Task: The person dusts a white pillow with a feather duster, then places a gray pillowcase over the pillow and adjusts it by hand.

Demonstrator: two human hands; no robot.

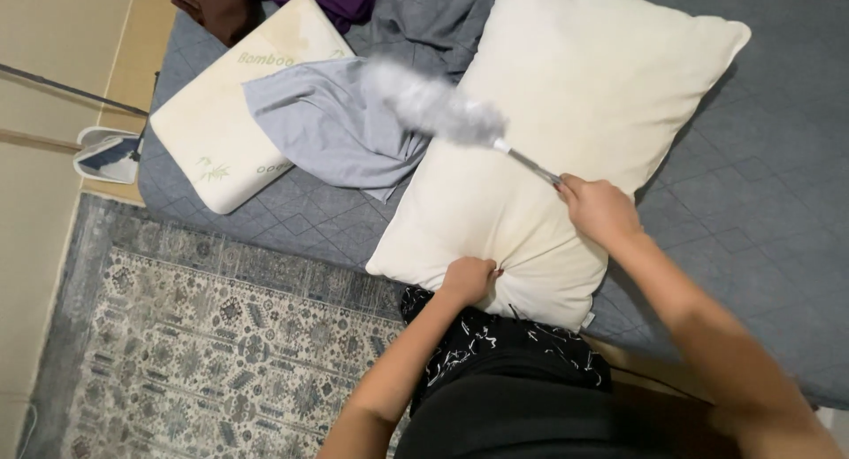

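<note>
fluffy grey duster (438,110) blurred over large cream pillow (566,114).

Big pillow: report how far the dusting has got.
Done: nothing shows which parts are finished; no dust is visible either way. In hand: the left hand pinches the big pillow at its near edge while the right hand sweeps the duster over its upper left side. Left: the small pillow lies half under a grey cloth, untouched.

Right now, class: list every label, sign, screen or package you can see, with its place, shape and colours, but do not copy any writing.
Printed pillow: upper left on the bed, rectangular, cream, with green lettering and green leaf prints.
Tag: small white tab at the lower corner of the big cream pillow, beside the right forearm; too small to tell more.
No signs, screens or packages show.
</note>
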